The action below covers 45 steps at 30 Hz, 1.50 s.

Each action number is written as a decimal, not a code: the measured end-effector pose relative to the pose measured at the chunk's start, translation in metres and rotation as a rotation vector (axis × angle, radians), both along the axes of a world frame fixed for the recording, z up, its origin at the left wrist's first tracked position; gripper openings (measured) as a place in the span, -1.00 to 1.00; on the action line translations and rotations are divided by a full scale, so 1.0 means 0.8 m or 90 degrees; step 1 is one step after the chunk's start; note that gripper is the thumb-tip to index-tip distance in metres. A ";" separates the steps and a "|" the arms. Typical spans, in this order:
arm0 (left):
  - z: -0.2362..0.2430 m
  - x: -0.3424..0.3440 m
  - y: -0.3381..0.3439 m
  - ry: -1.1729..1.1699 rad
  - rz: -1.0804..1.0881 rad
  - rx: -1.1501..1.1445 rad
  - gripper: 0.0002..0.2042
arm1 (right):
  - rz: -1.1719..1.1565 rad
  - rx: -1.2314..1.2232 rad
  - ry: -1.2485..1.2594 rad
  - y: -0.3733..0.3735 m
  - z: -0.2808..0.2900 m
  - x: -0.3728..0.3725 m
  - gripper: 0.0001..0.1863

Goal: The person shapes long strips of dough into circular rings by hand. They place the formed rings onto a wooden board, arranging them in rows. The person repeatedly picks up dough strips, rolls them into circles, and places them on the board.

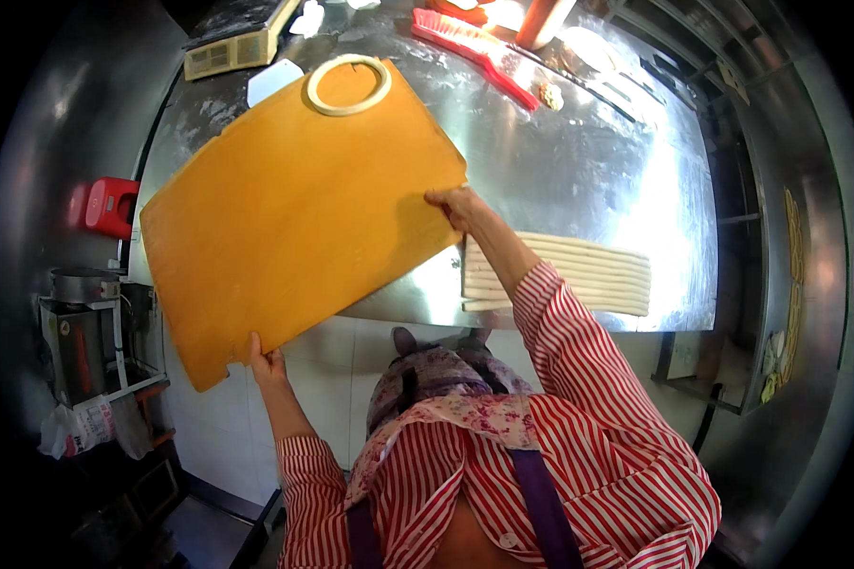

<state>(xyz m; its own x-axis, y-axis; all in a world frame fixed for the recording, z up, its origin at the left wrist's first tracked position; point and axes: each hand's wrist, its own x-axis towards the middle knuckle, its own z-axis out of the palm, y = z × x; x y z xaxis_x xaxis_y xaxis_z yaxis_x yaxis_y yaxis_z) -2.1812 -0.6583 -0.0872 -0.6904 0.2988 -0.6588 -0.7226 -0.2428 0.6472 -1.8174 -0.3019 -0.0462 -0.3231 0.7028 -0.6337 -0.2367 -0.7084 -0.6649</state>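
Note:
A large orange-yellow board [285,209] with notched corners is held at a slant over the steel table. My left hand [267,360] grips its lower edge near the near-left corner, thumb on top. My right hand [451,204] holds its right edge. A pale ring [374,98], perhaps of dough, lies on the board's far end. Just right of the board, several long pale dough strips [569,270] lie side by side along the table's near edge, partly behind my right forearm.
The steel table [664,161] bears a red brush [460,43], a white scraper [270,81], a box [228,52] and long tools at the back. A red jug [109,204] and a pot [83,283] stand at the left. Steel shelving [769,237] is at the right.

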 end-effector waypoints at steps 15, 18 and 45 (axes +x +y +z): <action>0.003 0.043 0.008 -0.098 -0.012 -0.150 -0.72 | -0.067 0.392 -0.559 -0.242 0.114 0.320 -0.68; 0.037 0.124 0.018 0.030 -0.031 -0.385 -0.75 | 0.105 0.566 -0.772 -0.314 0.115 0.357 -0.65; 0.076 0.429 0.104 1.295 -0.963 -0.242 -0.32 | 0.312 0.681 -1.037 -0.330 0.039 0.397 -0.32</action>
